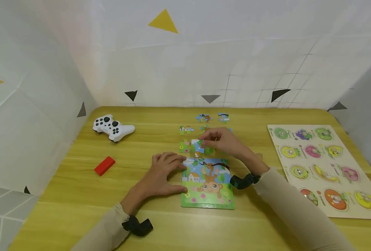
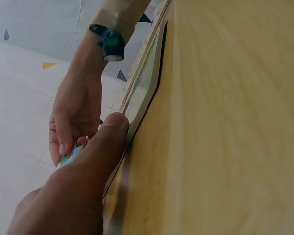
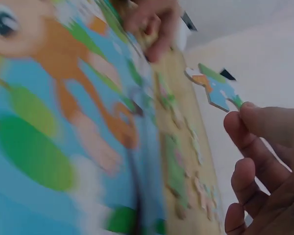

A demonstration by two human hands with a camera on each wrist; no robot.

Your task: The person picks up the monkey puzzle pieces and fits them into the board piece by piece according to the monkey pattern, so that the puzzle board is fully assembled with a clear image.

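My right hand pinches a puzzle piece between thumb and fingertips, raised above the table. In the right wrist view this puzzle piece shows blue, green and orange patches. Below it lies a monkey picture puzzle board, flat on the table. My left hand is at the board's left edge, thumb and fingers spread apart. The left thumb touches the board's edge in the left wrist view. Several loose puzzle pieces lie beyond the board, some partly hidden by my right hand.
A white game controller and a red block lie on the left of the wooden table. On the right is a wooden fruit board with several knobbed pieces. A pale wall sheet stands behind the table.
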